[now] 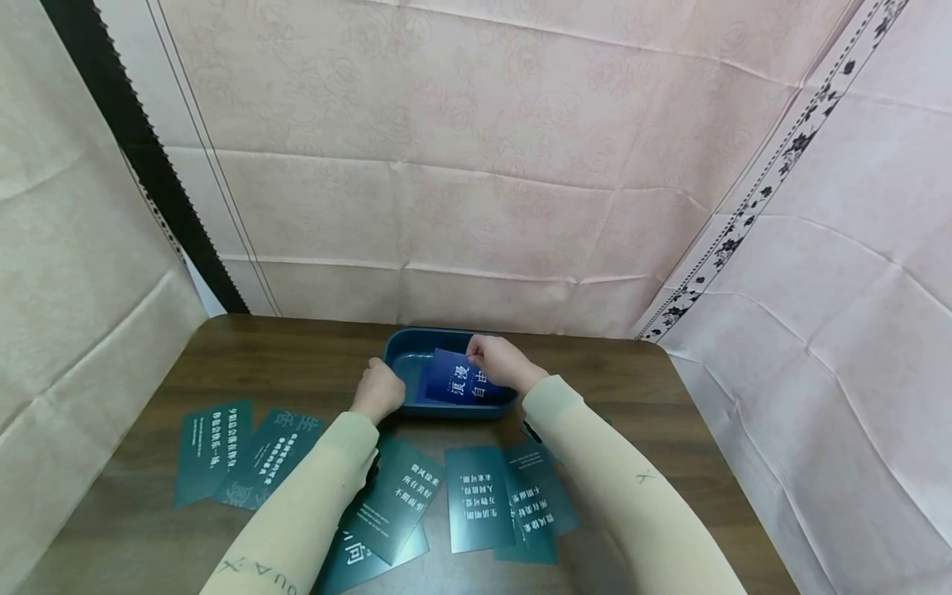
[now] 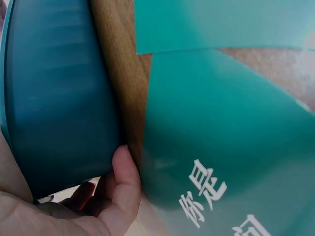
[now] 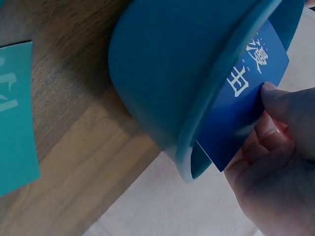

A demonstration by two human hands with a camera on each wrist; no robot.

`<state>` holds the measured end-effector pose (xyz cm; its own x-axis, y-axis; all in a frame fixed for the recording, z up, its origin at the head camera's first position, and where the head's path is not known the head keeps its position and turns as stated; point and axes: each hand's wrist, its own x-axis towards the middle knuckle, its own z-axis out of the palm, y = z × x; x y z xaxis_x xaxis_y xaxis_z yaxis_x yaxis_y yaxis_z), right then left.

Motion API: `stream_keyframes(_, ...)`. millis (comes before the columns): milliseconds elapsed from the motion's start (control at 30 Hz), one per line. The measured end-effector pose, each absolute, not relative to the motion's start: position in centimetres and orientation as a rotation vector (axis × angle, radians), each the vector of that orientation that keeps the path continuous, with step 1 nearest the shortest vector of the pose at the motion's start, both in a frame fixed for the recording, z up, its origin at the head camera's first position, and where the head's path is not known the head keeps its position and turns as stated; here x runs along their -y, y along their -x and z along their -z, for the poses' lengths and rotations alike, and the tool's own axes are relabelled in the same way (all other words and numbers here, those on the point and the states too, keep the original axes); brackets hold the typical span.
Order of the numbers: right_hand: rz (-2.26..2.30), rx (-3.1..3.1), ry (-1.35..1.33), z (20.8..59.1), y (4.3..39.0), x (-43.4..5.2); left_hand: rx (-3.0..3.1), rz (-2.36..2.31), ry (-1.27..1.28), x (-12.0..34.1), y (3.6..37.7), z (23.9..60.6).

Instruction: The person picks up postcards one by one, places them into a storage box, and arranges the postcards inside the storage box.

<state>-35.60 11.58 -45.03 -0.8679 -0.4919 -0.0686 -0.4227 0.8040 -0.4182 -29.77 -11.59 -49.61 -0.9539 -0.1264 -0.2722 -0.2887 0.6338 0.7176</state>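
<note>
Spreading underneath, the wooden tabletop (image 1: 632, 397) carries a teal tray (image 1: 446, 411), with green cards (image 1: 479, 496) at the tray's near side. The left hand (image 1: 379, 390) grips the tray's left end; the right hand (image 1: 506, 362), above its right half, pinches a blue card (image 1: 449, 376) partly inside, between both hands.

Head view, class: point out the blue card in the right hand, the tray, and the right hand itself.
blue card (image 1: 458, 377): head view, on its printed face.
tray (image 1: 410, 365): head view, on its bare inside, toward the left end.
right hand (image 1: 504, 362): head view, on its back.
</note>
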Motion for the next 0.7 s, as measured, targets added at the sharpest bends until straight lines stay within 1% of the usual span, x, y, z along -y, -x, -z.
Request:
stream_keyframes(167,0.567,-2.833,0.702,45.2,35.4,-11.4,-2.64,-1.233,0.351,11.6,29.6,49.5)
stream_keyframes(400,0.399,-2.869,0.626,45.7,35.3,-10.8,-2.62,-1.239,0.375,11.5,29.7,49.6)
stream_keyframes(700,0.272,-2.887,0.604,46.5,35.4,-10.5,-2.628,-1.24,0.378,11.5,29.8,49.6)
